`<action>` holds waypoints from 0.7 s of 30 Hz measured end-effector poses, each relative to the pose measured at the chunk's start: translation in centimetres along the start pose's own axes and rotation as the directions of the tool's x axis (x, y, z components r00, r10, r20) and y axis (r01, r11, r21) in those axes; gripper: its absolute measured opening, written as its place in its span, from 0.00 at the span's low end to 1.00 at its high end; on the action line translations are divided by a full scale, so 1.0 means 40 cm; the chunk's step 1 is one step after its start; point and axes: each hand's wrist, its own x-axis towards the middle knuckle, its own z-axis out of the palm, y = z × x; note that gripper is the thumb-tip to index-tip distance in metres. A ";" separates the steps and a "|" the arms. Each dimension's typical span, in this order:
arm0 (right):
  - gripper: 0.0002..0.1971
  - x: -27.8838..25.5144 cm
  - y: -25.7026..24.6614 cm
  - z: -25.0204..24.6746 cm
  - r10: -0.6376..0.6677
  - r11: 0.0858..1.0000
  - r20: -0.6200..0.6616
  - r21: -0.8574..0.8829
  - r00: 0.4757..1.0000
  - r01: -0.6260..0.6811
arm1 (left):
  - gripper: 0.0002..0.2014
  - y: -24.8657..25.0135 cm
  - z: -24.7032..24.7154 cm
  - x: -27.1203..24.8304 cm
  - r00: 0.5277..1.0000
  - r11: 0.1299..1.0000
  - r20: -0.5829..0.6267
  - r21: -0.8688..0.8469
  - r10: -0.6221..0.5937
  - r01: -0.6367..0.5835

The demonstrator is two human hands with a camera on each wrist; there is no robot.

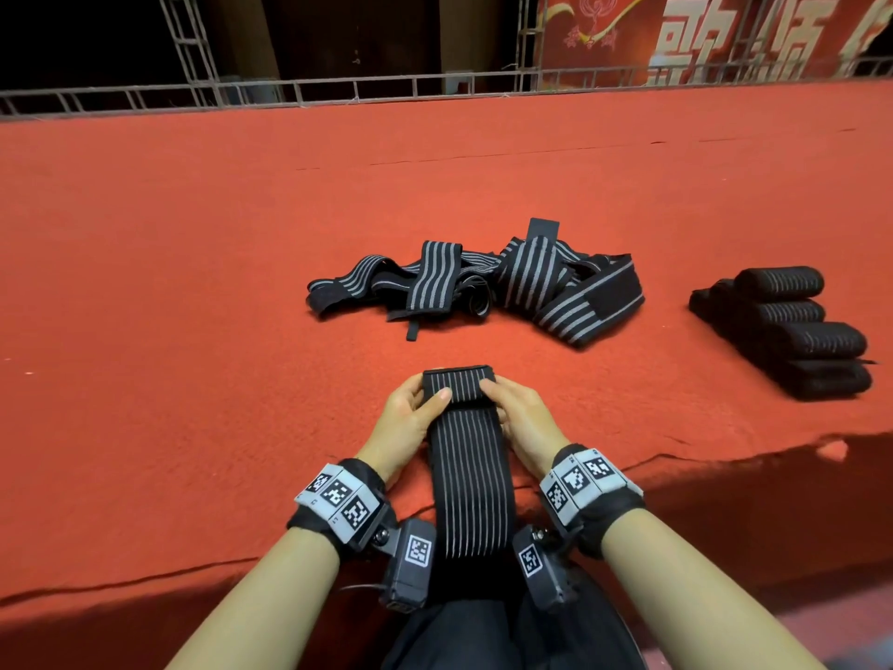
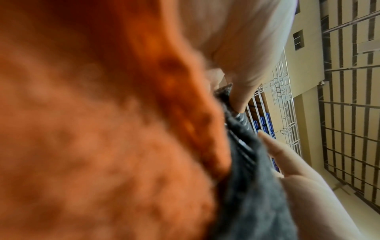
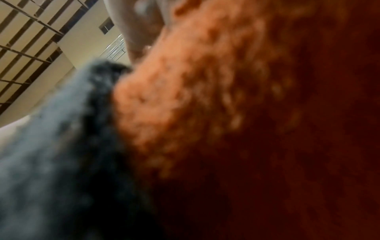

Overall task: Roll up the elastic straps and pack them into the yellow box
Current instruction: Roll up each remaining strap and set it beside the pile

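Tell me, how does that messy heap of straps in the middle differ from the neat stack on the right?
The heap of loose straps lies unrolled and tangled, flat bands crossing one another, while the stack of rolled straps holds tight cylinders piled in order. The heap shows its grey stripes broadly; the rolls look mostly black with thin stripes. Both sit on the red carpet, untouched by either hand, and look like the same striped elastic.
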 end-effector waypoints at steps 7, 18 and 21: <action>0.12 0.000 0.008 -0.012 -0.041 0.998 -0.020 0.037 0.999 0.041 | 0.14 -0.004 0.011 -0.001 1.000 0.996 -0.021 0.083 0.019 -0.018; 0.20 -0.013 0.008 -0.014 -0.074 0.997 -0.069 0.015 0.995 0.075 | 0.15 0.003 0.015 -0.008 0.997 0.985 0.009 0.154 0.075 -0.075; 0.23 -0.012 0.004 -0.010 -0.016 0.998 -0.063 0.061 0.998 0.020 | 0.13 0.000 0.011 -0.005 1.000 0.994 -0.004 0.111 0.024 -0.023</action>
